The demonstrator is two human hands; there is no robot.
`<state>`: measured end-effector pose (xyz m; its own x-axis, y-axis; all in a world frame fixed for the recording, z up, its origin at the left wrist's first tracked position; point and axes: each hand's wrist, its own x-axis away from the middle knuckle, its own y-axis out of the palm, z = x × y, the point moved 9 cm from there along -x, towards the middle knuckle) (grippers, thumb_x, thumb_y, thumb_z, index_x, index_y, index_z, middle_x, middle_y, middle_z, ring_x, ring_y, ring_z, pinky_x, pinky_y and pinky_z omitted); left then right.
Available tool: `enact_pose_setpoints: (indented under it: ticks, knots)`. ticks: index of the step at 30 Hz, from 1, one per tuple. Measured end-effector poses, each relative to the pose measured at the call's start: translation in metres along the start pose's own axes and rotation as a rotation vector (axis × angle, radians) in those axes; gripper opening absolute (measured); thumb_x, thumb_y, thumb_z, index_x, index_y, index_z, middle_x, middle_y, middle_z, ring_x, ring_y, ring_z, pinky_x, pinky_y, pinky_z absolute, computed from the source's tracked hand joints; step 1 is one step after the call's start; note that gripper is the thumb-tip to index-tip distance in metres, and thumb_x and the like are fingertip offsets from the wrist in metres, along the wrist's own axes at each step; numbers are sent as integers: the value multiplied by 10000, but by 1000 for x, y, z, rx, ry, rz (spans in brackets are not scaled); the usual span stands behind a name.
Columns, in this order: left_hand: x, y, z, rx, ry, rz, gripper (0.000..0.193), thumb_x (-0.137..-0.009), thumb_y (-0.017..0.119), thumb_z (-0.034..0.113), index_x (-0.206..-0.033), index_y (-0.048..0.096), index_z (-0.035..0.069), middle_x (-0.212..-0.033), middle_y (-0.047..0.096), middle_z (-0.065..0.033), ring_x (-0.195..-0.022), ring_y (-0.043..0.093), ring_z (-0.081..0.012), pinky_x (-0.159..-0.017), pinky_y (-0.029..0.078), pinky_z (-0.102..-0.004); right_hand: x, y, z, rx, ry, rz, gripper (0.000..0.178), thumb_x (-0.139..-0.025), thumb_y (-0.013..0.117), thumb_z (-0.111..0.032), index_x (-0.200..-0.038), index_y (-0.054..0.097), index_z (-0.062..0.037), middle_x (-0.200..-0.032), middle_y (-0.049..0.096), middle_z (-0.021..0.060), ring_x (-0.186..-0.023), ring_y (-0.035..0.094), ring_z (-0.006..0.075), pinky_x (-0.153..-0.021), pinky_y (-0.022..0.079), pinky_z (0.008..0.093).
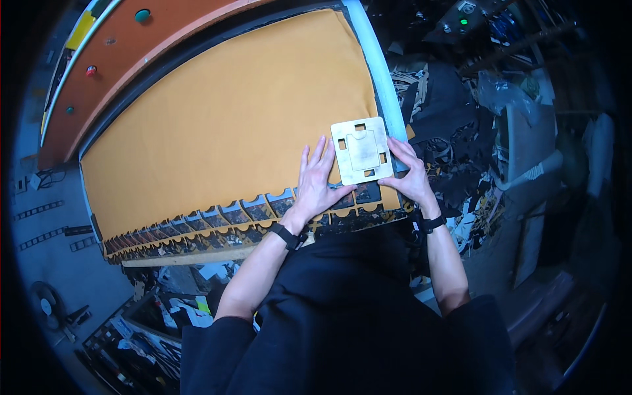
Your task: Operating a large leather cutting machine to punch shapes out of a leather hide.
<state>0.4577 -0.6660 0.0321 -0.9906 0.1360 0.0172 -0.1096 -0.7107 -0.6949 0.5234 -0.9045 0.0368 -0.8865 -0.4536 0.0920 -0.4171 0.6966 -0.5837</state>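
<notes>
A pale square cutting die [360, 139] with a raised middle panel and small rectangular openings lies at the right end of an orange-tan sheet [230, 112]. My left hand [316, 187] rests beside its left edge, fingers stretched out over the sheet and thumb pointing along the die's near side. At the opposite edge, my right hand [413, 174] holds the die's near right corner between fingers and thumb. Along the sheet's near edge runs a row of cut-out gaps [253, 209], with thin strips of the sheet left between them. Dark bands circle both my wrists.
Behind the sheet, an orange-brown machine beam [122, 43] carries a green button [142, 15] and a red button [91, 70]. Dark scraps [454, 131] pile up on the right. A crate [161, 316] with mixed scraps stands at lower left, near a black fan [49, 306].
</notes>
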Motion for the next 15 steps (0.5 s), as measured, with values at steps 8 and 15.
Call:
enact_pose_setpoints:
  ticks: [8, 15]
  knots:
    - [-6, -11, 8, 27, -44, -45, 1269, -750, 1029, 349, -1712, 333, -97, -1694, 487, -316, -1664, 338, -482, -1379, 191, -636, -6, -8, -9, -74, 22, -5, 1162, -603, 1067, -105, -1654, 572, -68, -1653, 612, 180, -1559, 553, 330, -1309, 430, 456]
    - [44, -88, -5, 46, -70, -40, 719, -805, 1006, 253, -1408, 723, -18, -1350, 768, -256, -1323, 724, -364, -1145, 552, -475, 13, -37, -12, -147, 88, 201, 951, -775, 991, -95, -1631, 580, -35, -1578, 680, 181, -1458, 649, 292, -1248, 488, 416]
